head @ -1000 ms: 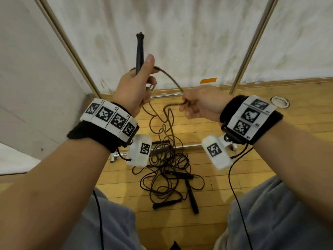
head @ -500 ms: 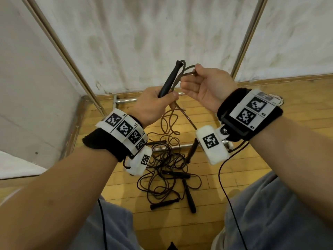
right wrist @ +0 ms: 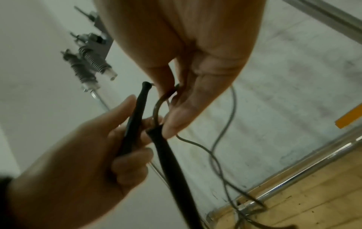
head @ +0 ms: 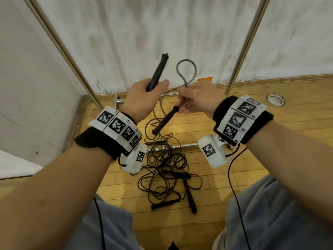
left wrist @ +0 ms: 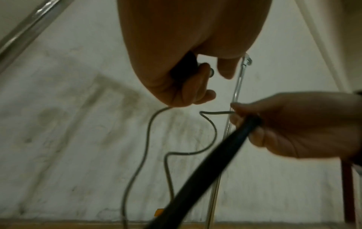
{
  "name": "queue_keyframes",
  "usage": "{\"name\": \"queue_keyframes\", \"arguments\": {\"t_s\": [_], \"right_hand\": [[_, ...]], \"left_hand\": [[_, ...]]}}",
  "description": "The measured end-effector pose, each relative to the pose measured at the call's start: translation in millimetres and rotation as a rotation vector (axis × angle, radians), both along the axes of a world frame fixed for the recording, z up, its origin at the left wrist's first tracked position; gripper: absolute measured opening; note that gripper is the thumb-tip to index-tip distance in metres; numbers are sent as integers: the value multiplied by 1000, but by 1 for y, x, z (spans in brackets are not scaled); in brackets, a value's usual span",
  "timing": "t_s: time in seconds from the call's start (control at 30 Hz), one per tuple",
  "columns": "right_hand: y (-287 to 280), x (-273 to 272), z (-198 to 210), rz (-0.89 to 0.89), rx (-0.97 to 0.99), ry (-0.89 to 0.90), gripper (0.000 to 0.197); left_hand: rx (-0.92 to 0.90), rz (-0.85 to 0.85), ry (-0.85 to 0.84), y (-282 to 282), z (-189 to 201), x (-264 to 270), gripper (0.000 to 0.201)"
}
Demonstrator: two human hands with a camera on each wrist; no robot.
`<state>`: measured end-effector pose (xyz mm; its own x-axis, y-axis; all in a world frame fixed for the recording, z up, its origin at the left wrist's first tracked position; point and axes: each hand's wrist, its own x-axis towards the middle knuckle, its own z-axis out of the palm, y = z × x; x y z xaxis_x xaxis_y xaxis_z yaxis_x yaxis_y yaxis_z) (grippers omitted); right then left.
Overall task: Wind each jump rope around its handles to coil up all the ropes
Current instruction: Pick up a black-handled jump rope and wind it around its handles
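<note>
My left hand (head: 144, 98) grips a black jump-rope handle (head: 158, 71) that points up and away. My right hand (head: 196, 98) pinches the thin dark cord (head: 186, 72) where it joins a second black handle (head: 164, 120), which hangs down to the left. A loop of cord stands up above the right hand. In the right wrist view the thumb and fingers (right wrist: 176, 122) press on the top of that second handle (right wrist: 168, 155), next to the left hand's handle (right wrist: 135, 114). The cord (left wrist: 149, 139) trails down from both hands to the floor.
A tangled pile of more ropes (head: 162, 170) with several black handles (head: 189, 195) lies on the wooden floor (head: 270, 145) between my knees. White wall panels and slanted metal poles (head: 243, 46) stand behind. A low metal bar (head: 185, 146) crosses the floor.
The second handle has come up off the floor pile and now hangs from my right hand. My left hand's handle stays raised, and a loop of cord now stands above the right hand.
</note>
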<state>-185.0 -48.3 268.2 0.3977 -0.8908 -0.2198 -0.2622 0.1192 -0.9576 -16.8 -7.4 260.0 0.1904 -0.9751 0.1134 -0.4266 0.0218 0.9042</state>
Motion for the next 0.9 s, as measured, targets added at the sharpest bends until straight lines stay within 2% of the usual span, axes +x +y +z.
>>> {"name": "queue_keyframes", "arguments": {"t_s": [0.07, 0.13, 0.23, 0.33, 0.37, 0.4, 0.5, 0.53, 0.6, 0.73, 0.83, 0.9], "right_hand": [[-3, -1, 5, -109, 26, -125, 24], [-5, 0, 9, -164, 69, -213, 25], [-5, 1, 9, -203, 128, -316, 26], [-5, 1, 9, -246, 168, -379, 28], [-6, 0, 9, -261, 149, -341, 31], [-7, -1, 7, -280, 71, -227, 37], [-12, -8, 0, -319, -409, 297, 47], [-12, -8, -1, -330, -544, 363, 42], [-10, -8, -3, -262, -596, 315, 27], [-7, -8, -4, 18, -349, 190, 46], [-6, -5, -1, 43, -351, 94, 39], [-9, -4, 3, 13, -415, 108, 36]], "left_hand": [[16, -114, -141, 5, -2, -1, 34], [66, -185, -212, 7, -5, -1, 25], [93, -186, -230, 5, -8, 3, 24], [119, -221, -209, 5, -8, 4, 14], [123, -231, -205, 6, -8, 3, 10], [124, -236, -201, 5, -8, 2, 11], [107, -221, -224, 3, -11, 3, 15], [95, -222, -234, 3, -11, 4, 13], [86, -232, -240, 2, -12, 6, 12], [83, -230, -253, 1, -13, 8, 17], [92, -231, -245, 0, -12, 11, 17], [130, -261, -273, 0, -10, 12, 15]]}}
